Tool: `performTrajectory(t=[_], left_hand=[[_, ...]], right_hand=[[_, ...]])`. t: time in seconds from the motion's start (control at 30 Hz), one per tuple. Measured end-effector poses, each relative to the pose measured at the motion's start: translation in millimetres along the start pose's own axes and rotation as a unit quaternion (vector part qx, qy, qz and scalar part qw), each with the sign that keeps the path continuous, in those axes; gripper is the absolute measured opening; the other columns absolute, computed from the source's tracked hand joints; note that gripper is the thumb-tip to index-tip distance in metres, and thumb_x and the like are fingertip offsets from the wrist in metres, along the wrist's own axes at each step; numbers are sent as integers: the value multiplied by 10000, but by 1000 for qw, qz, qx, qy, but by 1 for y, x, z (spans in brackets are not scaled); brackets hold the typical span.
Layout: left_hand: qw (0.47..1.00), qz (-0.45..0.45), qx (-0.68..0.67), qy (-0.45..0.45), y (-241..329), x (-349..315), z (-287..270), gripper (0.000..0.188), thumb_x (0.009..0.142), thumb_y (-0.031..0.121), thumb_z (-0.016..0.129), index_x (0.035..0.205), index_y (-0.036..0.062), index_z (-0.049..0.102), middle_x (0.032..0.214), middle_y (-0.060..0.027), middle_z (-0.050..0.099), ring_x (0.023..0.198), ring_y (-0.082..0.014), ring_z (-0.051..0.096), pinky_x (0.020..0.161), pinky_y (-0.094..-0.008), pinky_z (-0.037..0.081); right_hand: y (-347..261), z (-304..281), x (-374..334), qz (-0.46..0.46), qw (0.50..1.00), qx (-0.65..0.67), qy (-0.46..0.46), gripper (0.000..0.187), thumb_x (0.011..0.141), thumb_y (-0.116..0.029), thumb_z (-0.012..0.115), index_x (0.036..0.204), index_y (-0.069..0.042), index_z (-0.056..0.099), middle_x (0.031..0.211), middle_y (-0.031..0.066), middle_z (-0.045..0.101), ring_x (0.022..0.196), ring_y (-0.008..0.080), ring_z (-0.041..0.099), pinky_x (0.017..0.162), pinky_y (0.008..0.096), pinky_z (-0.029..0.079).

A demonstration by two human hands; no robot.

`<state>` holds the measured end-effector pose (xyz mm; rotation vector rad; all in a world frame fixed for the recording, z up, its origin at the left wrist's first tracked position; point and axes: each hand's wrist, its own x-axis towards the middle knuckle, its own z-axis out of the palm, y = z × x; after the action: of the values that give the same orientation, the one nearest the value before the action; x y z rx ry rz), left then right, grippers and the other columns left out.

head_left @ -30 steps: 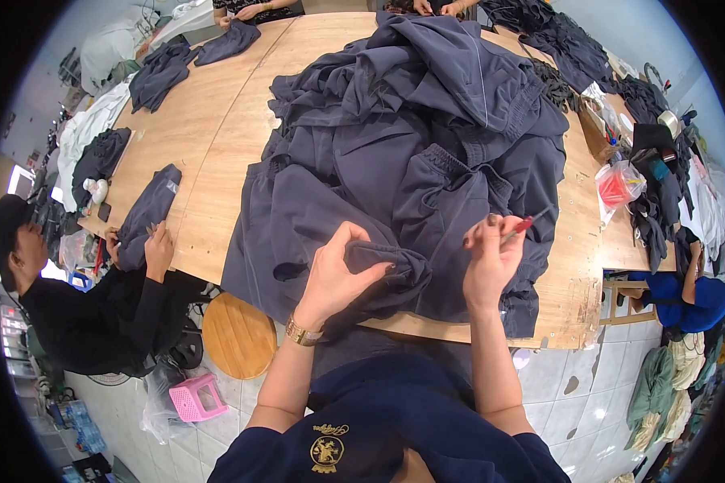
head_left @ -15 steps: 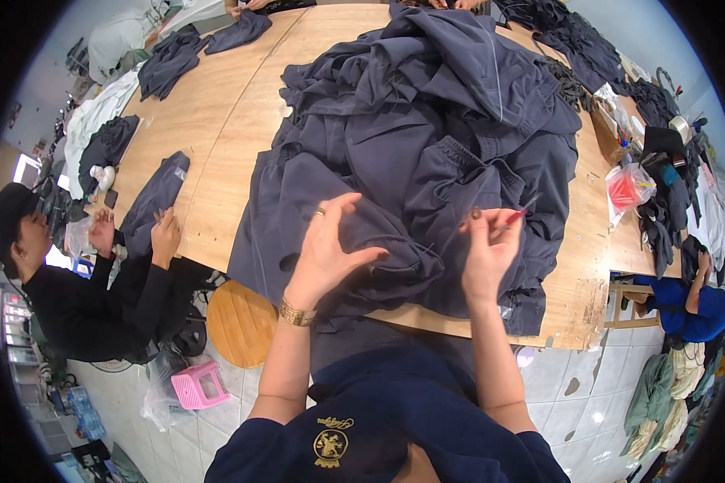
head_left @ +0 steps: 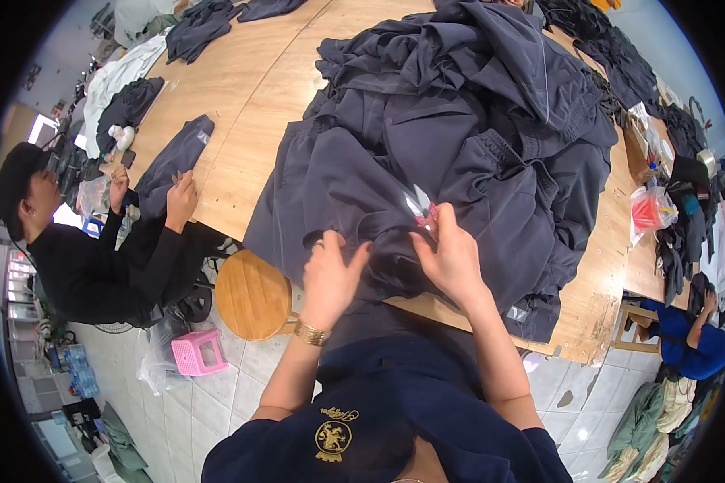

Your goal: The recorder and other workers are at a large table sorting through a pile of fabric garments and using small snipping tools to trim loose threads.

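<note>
Dark grey trousers [head_left: 330,177] with gathered waistbands lie in a large heap in front of me. My right hand [head_left: 453,256] is closed around small thread snips [head_left: 420,208] with pink-red handles, the bright blades pointing up and away over the cloth. Over the near edge of the heap, my left hand [head_left: 330,278] has its thumb apart from its bent fingers and no item visible between them. Its fingertips are close to a fold of the nearest garment; whether they touch it I cannot tell.
The heap rests on a wooden table [head_left: 246,129]. A round wooden stool [head_left: 254,294] and a pink plastic stool [head_left: 197,346] stand at left. On that side a person in black [head_left: 97,266] handles a grey garment [head_left: 177,161]. Another person in blue [head_left: 693,342] is at far right.
My right hand has come left and turned, bringing the snips over the middle of the front garment. My left hand has dropped nearer to me. The whole view has shifted slightly.
</note>
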<state>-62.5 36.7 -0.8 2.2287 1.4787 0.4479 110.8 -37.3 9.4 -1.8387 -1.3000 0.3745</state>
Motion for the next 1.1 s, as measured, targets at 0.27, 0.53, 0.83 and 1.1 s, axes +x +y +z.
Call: performTrajectory(t=[0.27, 0.53, 0.83, 1.1], left_hand=[[879, -51, -427, -208, -15, 20, -2, 243, 911, 111, 518, 1098, -31, 578, 954, -150, 650, 836, -231, 629, 764, -333, 490], [359, -164, -862, -318, -12, 60, -25, 425, 978, 331, 390, 1161, -19, 547, 1146, -147, 606, 1051, -267, 587, 935, -369, 461], [399, -150, -854, -298, -18, 69, 4, 480, 972, 377, 383, 1249, -4, 472, 1194, -156, 573, 1079, -278, 567, 963, -392, 439], [917, -32, -391, -70, -41, 45, 7, 216, 927, 195, 543, 1041, 12, 552, 846, -2, 570, 829, -34, 541, 719, -218, 463]], right_hand=[[8, -35, -15, 10, 960, 208, 187, 220, 818, -3, 640, 952, -8, 465, 729, 41, 566, 648, 88, 542, 623, 223, 447], [22, -18, -24, 62, 953, 268, 125, 195, 830, 37, 604, 902, -23, 433, 774, 21, 549, 681, 59, 498, 624, 195, 414], [34, -5, -23, 90, 987, 63, 118, 262, 805, -64, 660, 899, -10, 422, 759, 138, 603, 667, 251, 619, 620, 308, 464], [39, -2, -12, 75, 982, 81, 150, 221, 819, -47, 637, 894, -10, 432, 754, 93, 579, 652, 158, 552, 636, 276, 448]])
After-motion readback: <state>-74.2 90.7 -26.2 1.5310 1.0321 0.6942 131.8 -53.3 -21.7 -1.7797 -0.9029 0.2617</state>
